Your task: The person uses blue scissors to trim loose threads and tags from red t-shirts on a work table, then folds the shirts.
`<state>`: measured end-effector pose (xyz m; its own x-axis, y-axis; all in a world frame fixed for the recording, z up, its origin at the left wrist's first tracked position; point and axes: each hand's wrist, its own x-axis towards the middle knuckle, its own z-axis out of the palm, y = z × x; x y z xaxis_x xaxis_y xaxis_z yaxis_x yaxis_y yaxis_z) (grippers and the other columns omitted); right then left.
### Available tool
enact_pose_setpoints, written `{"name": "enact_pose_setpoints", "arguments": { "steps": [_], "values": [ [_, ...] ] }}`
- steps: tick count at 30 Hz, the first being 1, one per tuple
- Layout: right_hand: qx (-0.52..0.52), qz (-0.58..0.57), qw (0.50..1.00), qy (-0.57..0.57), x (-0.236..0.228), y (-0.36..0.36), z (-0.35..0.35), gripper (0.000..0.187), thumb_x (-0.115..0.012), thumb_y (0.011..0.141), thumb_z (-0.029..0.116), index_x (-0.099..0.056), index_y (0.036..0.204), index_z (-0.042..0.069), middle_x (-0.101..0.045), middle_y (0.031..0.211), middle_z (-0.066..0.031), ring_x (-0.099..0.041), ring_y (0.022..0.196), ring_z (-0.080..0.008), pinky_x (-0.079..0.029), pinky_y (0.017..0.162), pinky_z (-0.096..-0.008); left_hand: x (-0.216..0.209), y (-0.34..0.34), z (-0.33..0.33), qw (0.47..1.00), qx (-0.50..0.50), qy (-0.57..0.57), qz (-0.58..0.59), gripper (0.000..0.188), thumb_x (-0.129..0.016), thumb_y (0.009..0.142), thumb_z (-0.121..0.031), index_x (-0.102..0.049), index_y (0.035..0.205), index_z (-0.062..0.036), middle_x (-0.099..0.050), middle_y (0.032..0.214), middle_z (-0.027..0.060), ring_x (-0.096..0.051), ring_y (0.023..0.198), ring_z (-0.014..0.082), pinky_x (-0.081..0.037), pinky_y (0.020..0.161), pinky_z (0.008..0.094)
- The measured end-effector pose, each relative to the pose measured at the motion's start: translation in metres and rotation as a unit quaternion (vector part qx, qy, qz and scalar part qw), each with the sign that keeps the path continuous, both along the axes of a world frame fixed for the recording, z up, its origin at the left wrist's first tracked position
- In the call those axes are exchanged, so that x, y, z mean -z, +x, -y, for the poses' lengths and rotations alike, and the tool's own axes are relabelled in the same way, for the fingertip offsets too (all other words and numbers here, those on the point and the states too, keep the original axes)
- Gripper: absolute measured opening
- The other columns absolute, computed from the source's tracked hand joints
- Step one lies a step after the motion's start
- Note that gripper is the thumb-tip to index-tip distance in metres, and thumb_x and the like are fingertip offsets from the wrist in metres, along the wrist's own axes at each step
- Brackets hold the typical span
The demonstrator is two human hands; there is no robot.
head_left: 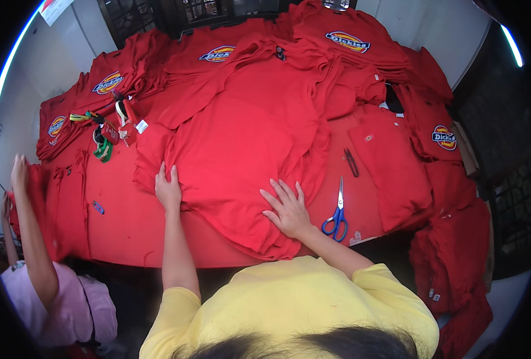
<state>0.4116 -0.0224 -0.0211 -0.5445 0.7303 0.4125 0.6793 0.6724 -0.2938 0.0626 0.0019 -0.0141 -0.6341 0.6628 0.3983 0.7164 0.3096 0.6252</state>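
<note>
A red T-shirt lies spread in front of me on top of other red shirts, its collar at the far end. My left hand rests on its near left edge, fingers extended. Flat on the cloth near the hem is my right hand, fingers spread. Neither hand grips anything. To the right of my right hand lie blue-handled scissors, blades pointing away. Dark thread snips sit a little farther off.
Stacks of red shirts with a round logo line the far side. Folded red shirts lie at right. Tools and tape rolls cluster at left, with small blue snips nearer. A person in pink works at my left.
</note>
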Motion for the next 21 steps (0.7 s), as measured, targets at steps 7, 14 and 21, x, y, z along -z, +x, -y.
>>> {"name": "enact_pose_setpoints", "arguments": {
  "steps": [7, 14, 21],
  "values": [
    [-0.009, -0.015, 1.0, 0.007, 0.001, 0.0, -0.002, 0.054, -0.054, 0.089, 0.043, -0.046, 0.137, 0.019, -0.035, 0.146, -0.0124, -0.034, 0.133, -0.03, -0.015, 0.109, -0.0584, 0.016, 0.001, 0.005, 0.997, -0.013, 0.08, 0.003, 0.048, -0.059, 0.09, -0.038, -0.057, 0.126, -0.0048, -0.061, 0.106, 0.0179, -0.058, 0.102, 0.0347, -0.044, 0.089, 0.0414],
    [0.117, -0.189, 0.974, -0.036, -0.01, 0.054, -0.004, 0.035, -0.064, 0.083, 0.018, -0.055, 0.114, 0.005, -0.055, 0.11, -0.0168, -0.051, 0.103, -0.0337, -0.04, 0.091, -0.0432, 0.01, 0.006, 0.004, 0.998, -0.009, 0.06, 0.021, 0.049, -0.061, 0.09, -0.037, -0.057, 0.124, -0.0027, -0.061, 0.11, 0.0199, -0.058, 0.105, 0.0347, -0.044, 0.092, 0.0405],
    [0.274, -0.032, 0.956, -0.1, 0.005, 0.139, 0.023, 0.048, -0.067, 0.077, 0.015, -0.05, 0.12, 0.001, -0.049, 0.102, -0.0193, -0.049, 0.096, -0.0368, -0.043, 0.081, -0.0457, 0.016, 0.006, 0.003, 0.998, -0.038, 0.047, 0.01, 0.049, -0.059, 0.09, -0.039, -0.057, 0.126, -0.0068, -0.061, 0.108, 0.0171, -0.058, 0.103, 0.0337, -0.044, 0.091, 0.0407]
  ]
}}
